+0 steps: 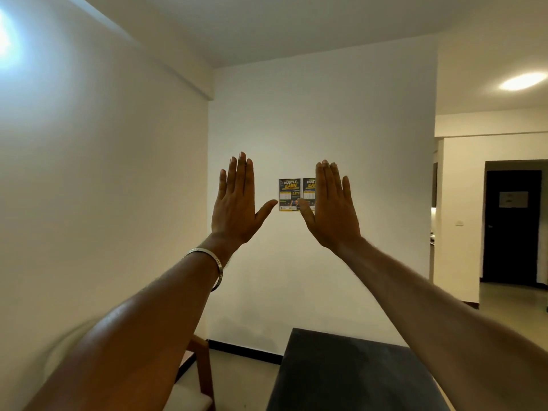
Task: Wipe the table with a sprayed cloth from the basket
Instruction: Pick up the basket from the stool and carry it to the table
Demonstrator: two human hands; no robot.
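1. The left hand (235, 203) is raised in front of the white wall (355, 143), back toward the camera, its fingers straight and close together and the thumb spread out to the right; it holds nothing.
2. The right hand (332, 206) is raised beside it at much the same height, fingers likewise straight and together, thumb spread toward the left, and it too holds nothing.
3. The two thumbs point at each other with a gap between them; the hands do not touch.
4. A thin silver metal bangle (215, 266) circles the left wrist.
5. Two small dark posters with yellow lettering (290, 194) hang side by side on the wall behind the hands; the right hand covers part of the right-hand one.
6. The dark, flat-topped rectangular table (341, 378) lies low in the view, below and between the outstretched forearms, its far end near the wall.
7. A wooden chair with a pale seat (197, 390) stands just left of the table, partly hidden by the left forearm.
8. A dark doorway (511, 226) opens at the far right, under a glowing oval ceiling light (523, 81).
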